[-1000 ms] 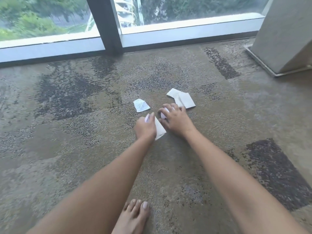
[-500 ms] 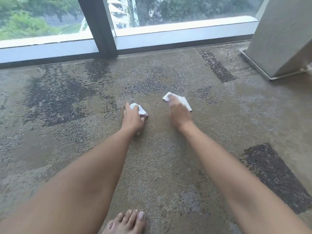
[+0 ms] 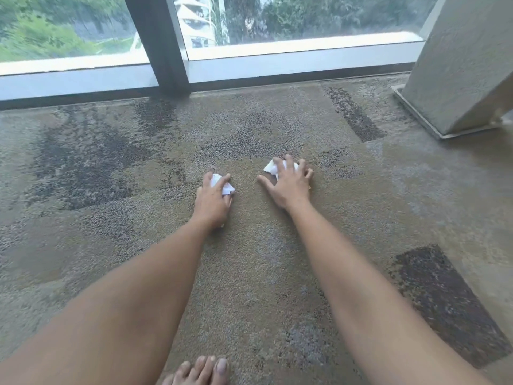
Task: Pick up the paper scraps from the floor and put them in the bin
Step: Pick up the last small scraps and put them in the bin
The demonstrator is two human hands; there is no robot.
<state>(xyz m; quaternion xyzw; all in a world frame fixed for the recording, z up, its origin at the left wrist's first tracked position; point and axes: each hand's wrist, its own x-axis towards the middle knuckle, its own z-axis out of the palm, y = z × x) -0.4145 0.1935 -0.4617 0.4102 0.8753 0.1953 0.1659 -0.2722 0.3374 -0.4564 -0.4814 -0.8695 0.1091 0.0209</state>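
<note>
Both hands rest low on the patterned carpet (image 3: 111, 168). My left hand (image 3: 212, 202) is curled around crumpled white paper scraps (image 3: 225, 187) that poke out between its fingers. My right hand (image 3: 288, 183) lies with fingers spread over another white paper scrap (image 3: 270, 166); a corner of the scrap sticks out at the hand's upper left, and most of it is hidden under the palm. No bin is in view.
A floor-to-ceiling window with a dark mullion (image 3: 158, 45) and a white sill runs along the far edge. A grey concrete column (image 3: 458, 68) on a metal base stands at the right. My bare toes (image 3: 200, 370) show at the bottom.
My left hand went from the scrap near my right hand to the small scrap farther left and closed on it. My right hand reached forward onto the farther folded scrap.
</note>
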